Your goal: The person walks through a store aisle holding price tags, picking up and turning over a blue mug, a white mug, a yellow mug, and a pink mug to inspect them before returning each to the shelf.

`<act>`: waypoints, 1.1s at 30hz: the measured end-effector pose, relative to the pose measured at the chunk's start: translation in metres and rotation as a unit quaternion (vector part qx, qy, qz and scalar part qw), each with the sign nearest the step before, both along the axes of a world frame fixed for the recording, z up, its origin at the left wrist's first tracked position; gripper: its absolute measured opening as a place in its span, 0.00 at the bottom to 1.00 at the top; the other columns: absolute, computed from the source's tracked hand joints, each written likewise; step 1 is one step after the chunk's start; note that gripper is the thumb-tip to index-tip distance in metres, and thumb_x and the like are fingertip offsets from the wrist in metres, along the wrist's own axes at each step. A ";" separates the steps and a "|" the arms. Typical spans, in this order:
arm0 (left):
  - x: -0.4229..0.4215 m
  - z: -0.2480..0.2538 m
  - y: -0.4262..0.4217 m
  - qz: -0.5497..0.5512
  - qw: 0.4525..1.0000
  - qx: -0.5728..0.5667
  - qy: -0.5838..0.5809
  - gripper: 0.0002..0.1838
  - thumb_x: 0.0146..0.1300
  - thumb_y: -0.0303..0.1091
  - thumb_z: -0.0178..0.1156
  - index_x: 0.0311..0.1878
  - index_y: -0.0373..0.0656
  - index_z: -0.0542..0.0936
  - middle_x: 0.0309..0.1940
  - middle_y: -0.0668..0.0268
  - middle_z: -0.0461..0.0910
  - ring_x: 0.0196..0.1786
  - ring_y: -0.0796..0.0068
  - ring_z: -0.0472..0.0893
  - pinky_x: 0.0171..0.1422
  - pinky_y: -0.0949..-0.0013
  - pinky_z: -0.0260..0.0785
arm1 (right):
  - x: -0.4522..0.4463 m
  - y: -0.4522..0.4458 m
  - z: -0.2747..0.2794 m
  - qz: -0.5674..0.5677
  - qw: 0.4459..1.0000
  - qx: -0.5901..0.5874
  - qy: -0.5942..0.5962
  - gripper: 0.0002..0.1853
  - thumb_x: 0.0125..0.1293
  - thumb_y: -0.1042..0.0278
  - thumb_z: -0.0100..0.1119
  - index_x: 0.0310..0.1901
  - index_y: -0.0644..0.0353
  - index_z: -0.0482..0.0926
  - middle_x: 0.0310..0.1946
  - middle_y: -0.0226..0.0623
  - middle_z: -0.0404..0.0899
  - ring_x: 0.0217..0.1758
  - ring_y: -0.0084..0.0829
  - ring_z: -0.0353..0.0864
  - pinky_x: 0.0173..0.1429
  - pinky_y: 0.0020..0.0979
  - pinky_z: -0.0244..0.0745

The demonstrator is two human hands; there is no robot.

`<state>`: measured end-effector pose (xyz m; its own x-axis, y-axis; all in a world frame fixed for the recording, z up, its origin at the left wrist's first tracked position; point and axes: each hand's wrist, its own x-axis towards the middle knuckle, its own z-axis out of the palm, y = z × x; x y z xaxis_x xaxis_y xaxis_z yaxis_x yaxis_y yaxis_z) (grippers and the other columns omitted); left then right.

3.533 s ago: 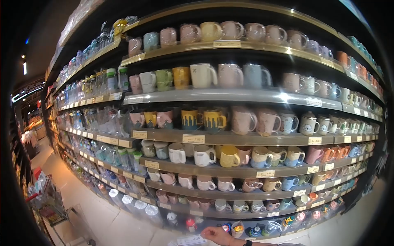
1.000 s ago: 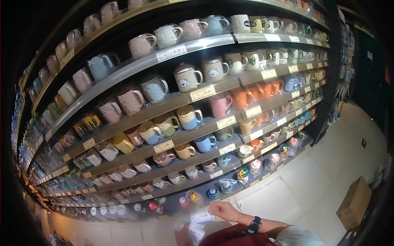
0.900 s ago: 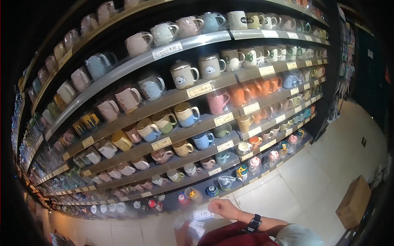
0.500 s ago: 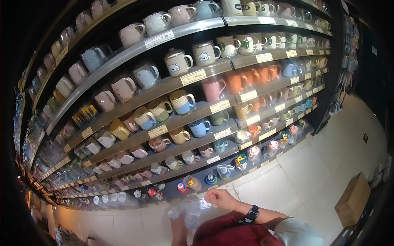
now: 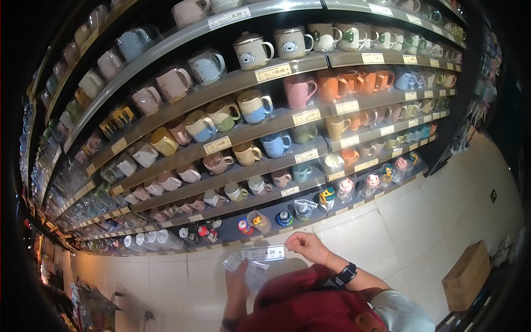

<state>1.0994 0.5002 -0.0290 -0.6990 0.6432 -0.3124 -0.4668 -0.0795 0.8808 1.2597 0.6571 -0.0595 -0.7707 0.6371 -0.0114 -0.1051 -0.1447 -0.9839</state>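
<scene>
My left hand (image 5: 237, 279) is closed around several price labels, some in clear plastic sleeves, below the shelves. The top one is a white price label (image 5: 263, 253) reading 4.20, lying across the others. Just right of that label's end is my right hand (image 5: 307, 247), its fingers curled together, with a dark watch (image 5: 346, 274) on the wrist. A small gap shows between these fingers and the label, and nothing visible sticks out of them.
Shelves in front hold rows of wrapped mugs (image 5: 254, 106) with price labels along their edges. Lidded cups (image 5: 327, 198) stand on the bottom shelf. A cardboard box (image 5: 467, 276) is at the right, a shopping cart (image 5: 94, 304) at the lower left. Pale tiled floor (image 5: 398, 232) lies below.
The view has tilted downward, so the shelves sit higher. The labels and left hand, blurred before, now show sharply. My right hand, at the 4.20 label's end before, is now slightly apart from it.
</scene>
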 end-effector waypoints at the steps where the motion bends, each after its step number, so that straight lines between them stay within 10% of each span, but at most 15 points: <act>1: -0.002 0.002 0.000 -0.005 1.000 -0.007 0.002 0.13 0.54 0.23 0.53 0.43 0.33 0.68 0.35 0.58 0.74 0.34 0.68 0.77 0.34 0.69 0.71 | 0.002 0.001 0.000 -0.006 1.000 0.007 -0.018 0.06 0.57 0.70 0.56 0.34 0.62 0.75 0.22 0.22 0.73 0.25 0.10 0.67 0.30 0.15 0.64; 33: 0.002 0.012 0.000 -0.011 1.000 0.001 -0.006 0.11 0.56 0.24 0.52 0.42 0.35 0.66 0.34 0.58 0.74 0.33 0.67 0.78 0.34 0.65 0.75 | 0.028 -0.002 -0.018 0.085 0.978 0.090 -0.170 0.12 0.55 0.66 0.56 0.38 0.64 0.73 0.22 0.31 0.75 0.26 0.21 0.71 0.35 0.23 0.67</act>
<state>1.1015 0.5005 -0.0173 -0.6805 0.6597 -0.3189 -0.4792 -0.0715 0.8748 1.2882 0.6546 -0.0774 -0.8368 0.5152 -0.1851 0.2428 0.0462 -0.9690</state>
